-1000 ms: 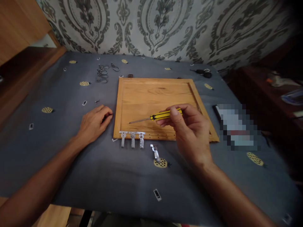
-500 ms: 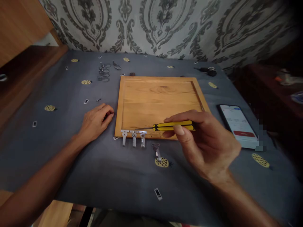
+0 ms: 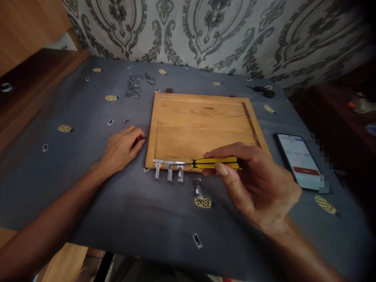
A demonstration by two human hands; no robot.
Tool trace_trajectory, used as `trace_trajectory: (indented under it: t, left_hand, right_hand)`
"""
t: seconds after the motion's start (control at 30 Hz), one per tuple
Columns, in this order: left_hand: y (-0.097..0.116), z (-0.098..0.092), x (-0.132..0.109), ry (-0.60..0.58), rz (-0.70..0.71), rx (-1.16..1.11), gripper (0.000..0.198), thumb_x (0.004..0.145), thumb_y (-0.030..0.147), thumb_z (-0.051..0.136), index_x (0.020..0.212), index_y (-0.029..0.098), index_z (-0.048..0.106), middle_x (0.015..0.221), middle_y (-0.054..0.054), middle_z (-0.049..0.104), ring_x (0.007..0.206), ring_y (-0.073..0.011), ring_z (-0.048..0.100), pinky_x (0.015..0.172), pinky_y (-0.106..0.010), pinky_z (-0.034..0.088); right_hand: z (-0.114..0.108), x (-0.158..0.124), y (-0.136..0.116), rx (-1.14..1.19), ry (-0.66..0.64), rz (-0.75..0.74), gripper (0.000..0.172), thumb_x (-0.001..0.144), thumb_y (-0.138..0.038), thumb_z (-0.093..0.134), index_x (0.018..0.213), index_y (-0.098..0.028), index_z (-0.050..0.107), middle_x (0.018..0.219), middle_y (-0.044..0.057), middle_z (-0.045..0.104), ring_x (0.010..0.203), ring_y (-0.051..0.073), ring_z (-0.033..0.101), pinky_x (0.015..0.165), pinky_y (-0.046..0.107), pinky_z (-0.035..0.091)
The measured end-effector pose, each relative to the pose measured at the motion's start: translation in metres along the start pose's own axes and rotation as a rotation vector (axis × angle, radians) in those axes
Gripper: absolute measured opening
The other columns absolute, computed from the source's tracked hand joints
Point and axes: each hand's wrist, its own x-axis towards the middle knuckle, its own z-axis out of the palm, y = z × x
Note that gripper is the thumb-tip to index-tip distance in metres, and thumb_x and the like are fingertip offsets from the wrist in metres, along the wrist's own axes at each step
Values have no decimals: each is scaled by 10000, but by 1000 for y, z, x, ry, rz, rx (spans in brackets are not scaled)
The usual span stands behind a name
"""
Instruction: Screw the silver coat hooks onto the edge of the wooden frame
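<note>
My right hand (image 3: 249, 180) grips a yellow-and-black screwdriver (image 3: 216, 162) between thumb and fingers. Its thin shaft points left, and the tip is over the middle of three metal clip-like hinges (image 3: 169, 172) along the near edge of a framed wooden panel (image 3: 202, 125). Whether the tip touches is too fine to tell. Another metal hinge piece (image 3: 197, 188) lies on the cloth just in front of the panel. Loosely curled, my left hand (image 3: 125, 147) rests on the cloth by the panel's left side; nothing shows in its fingers.
Several metal hooks or clips (image 3: 133, 86) lie at the back left. A small screw-like piece (image 3: 126, 121) is behind my left hand. At the right are a phone (image 3: 299, 160) with its screen lit and black-handled scissors (image 3: 264, 91). A patterned wall covering (image 3: 205, 31) rises behind.
The screwdriver tip has come down and slightly closer to the middle hinge. My left hand stays in place beside the panel. The whole view has shifted slightly.
</note>
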Motion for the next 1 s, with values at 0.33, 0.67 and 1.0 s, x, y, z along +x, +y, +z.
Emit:
trace_trajectory:
  t: [0.33,0.67,1.0]
  left_hand:
    - [2,-1,0,-15,-14,20,121,948,237,485,933,205,601,897,-35,615,772,-184,564,673,-318,398]
    - [2,-1,-1,-20,-23,25,142,951,258,476,948,204,607,910,-40,615,806,-202,576,695,-324,411]
    - [3,-1,-1,-49,-16,48,142,964,246,487,974,199,621,941,-55,627,853,-223,598,721,-344,447]
  right_hand:
    - [0,2,-2,-25,-32,-16,141,937,-223,638,1066,-279,644,899,17,713,738,190,714,674,343,576]
    - [1,28,-27,-325,-217,-277,159,1000,-359,564,895,-244,597,726,-2,677,586,137,641,522,260,476]
    - [19,33,-38,-401,-147,-258,262,1006,-339,552,765,-238,564,628,-19,579,519,125,565,472,269,410]
